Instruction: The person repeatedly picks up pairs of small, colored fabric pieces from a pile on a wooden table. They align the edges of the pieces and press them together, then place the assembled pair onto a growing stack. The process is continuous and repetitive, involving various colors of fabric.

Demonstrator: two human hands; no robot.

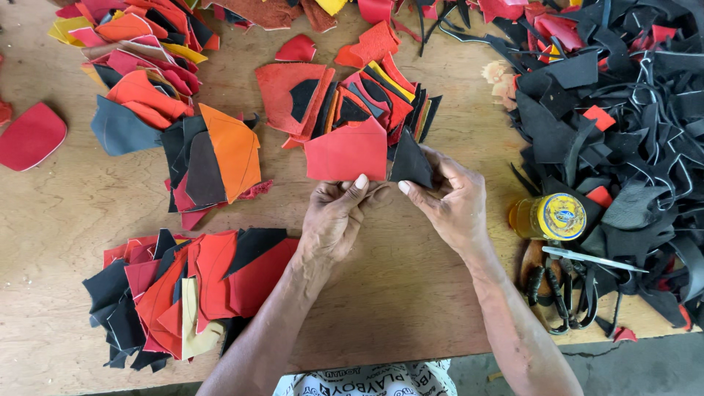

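L hand (336, 213) pinches the lower edge of a red leather piece (346, 152), thumb on top w/ fingers curled under it. R hand (447, 199) grips a black leather piece (409, 163) at its lower corner, thumb on top, fingers behind. The two pieces sit side by side, edges touching or overlapping slightly where red meets black; can't tell which. Both are held just above the wooden table (411, 286), near its centre, right in front of a fanned stack of red, black, yellow & orange cut pieces (367, 95).

Left of the hands: an orange piece (233, 150) lying on dark brown & black scraps, part of a bigger mixed pile (139, 81) running to the top-left corner. Near the bottom left, another spread of red, black & cream pieces (183, 293), well apart from the hands. A lone rounded red piece (29, 136) lies at the far left edge.

Right side: big heap of black strips & offcuts (623, 125) w/ a few red bits mixed in. Just beside the R wrist, a small amber bottle w/ yellow cap (550, 217) on its side. Below it, scissors (579, 275) w/ black-wrapped handles, blades pointing right over the black scraps.
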